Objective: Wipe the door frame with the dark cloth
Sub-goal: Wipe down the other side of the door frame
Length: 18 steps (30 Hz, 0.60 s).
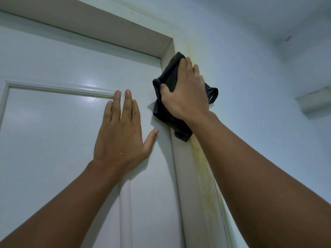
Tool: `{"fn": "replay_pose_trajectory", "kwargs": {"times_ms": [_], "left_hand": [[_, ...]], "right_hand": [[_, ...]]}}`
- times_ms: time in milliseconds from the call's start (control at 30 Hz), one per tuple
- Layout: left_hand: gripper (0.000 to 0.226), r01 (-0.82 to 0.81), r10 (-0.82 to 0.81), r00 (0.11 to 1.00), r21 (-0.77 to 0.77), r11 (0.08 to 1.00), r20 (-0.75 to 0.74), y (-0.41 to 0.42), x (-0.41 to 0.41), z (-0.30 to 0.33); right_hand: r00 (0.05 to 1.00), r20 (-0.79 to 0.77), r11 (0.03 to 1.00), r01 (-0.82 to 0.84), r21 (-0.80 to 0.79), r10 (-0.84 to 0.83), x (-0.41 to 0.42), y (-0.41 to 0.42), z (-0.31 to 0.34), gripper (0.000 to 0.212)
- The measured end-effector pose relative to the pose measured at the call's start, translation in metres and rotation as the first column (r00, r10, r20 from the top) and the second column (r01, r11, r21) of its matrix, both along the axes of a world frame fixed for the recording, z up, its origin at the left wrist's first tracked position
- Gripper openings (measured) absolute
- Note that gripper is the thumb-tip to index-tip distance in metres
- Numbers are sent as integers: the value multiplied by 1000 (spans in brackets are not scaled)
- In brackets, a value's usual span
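The white door frame runs up the right side of the door and turns at the upper corner. Yellowish stains streak its outer edge beside the wall. A dark cloth is bunched against the frame just below that corner. My right hand presses the cloth flat onto the frame, fingers straight and pointing up, thumb spread over the cloth's left fold. My left hand rests flat on the white door, fingers spread, thumb near the frame's inner edge.
The door has raised panel moulding to the left of my left hand. A pale blue wall fills the right side. A small white ledge or fitting juts from the wall at the far right.
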<state>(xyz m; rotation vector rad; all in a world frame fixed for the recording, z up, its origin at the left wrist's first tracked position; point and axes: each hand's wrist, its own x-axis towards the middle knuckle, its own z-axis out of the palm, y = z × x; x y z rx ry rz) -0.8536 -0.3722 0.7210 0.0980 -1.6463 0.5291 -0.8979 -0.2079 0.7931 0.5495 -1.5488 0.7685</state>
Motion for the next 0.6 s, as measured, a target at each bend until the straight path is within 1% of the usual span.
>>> {"fn": "replay_pose_trajectory", "kwargs": {"times_ms": [100,167,300,367,500,600], "left_hand": [[86,-35,35,999,-34,999,1,2,-4,-8],[82,-50,50,999,-38,998,10,4,-6,-13],[77,-49,49,999,-28,998,-15,4,-10,-15],[77,-49,48,999,-34,998,-20,4,-11,-16],[78,-45,45,999,-19,999,-9,7,-11,-18],[78,-44,44,999,-6,999,-8,9,-12,-26]], "right_hand": [[1000,5,1000,-19,15,19,1,2,13,85],[999,14,999,-46,12,46,2,2,0,84],[999,-7,999,-36,6,36,-3,1,-36,84],[1000,-21,1000,-21,7,21,-3,2,-29,84],[1000,-2,999,-28,17,28,-1,4,-1,84],[999,-5,998,-54,14,54,-2,3,-16,84]]}}
